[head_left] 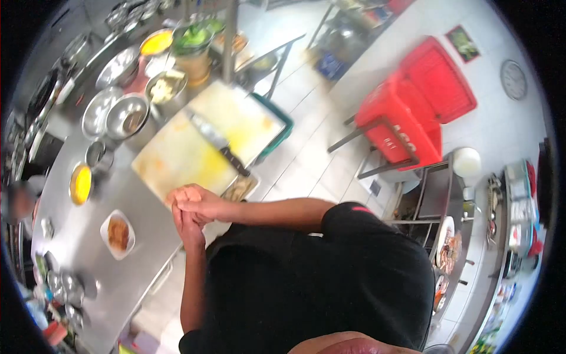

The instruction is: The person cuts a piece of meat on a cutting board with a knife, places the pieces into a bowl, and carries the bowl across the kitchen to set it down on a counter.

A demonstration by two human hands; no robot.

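Note:
My right hand (pixel 199 200) and my left hand (pixel 191 229) are clasped together in front of my body, fingers closed against each other. Nothing shows between them, though the palms are hidden. They hover by the near corner of a stained white cutting board (pixel 177 156). On that board lies a large knife (pixel 215 140), its dark handle toward me. To the left of my hands a small white dish (pixel 118 235) with brown food stands on the steel table (pixel 144 268). A metal bowl of yellow liquid (pixel 81 183) sits farther left.
Metal bowls (pixel 101 113) and a pot of pale pieces (pixel 164 88) crowd the table beyond the board. A container with green leaves (pixel 193 44) stands behind. At right are an open red cooler (pixel 407 112) and steel shelving (pixel 433 194). Another person (pixel 23 200) is at the far left.

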